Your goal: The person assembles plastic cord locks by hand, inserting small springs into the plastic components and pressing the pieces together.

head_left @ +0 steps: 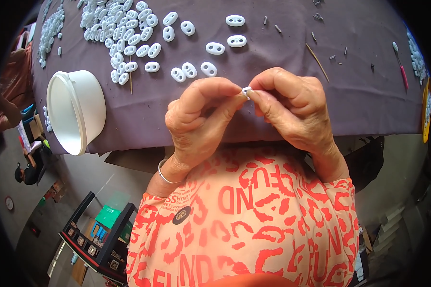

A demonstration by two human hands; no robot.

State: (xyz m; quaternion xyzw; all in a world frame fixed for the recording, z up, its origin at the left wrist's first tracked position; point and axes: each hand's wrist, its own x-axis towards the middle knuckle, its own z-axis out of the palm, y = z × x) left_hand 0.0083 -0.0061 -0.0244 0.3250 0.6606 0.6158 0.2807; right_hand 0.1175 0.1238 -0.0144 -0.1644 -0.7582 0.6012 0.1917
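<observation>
Both of my hands meet over the near part of the table, fingertips pinched together. Between them is a small white plastic piece [246, 93], mostly covered by the fingers, so its full shape cannot be made out. My left hand [201, 112] grips it with thumb and forefinger from the left. From the right, my right hand [292, 103] pinches the same piece. Just beyond the hands lie loose white oval cord-lock bodies with two holes, one of them [209, 69] close to my left fingers. Small metal springs [278, 28] are scattered farther off.
A dark purple cloth [143, 112] covers the table. At left, a white tub [93, 103] lies on its side near a large pile of cord-lock bodies [124, 24]. Small white parts [50, 33] are heaped far left. Right are a wooden stick [317, 62], a pink-handled tool [403, 76] and a yellow tray [426, 117].
</observation>
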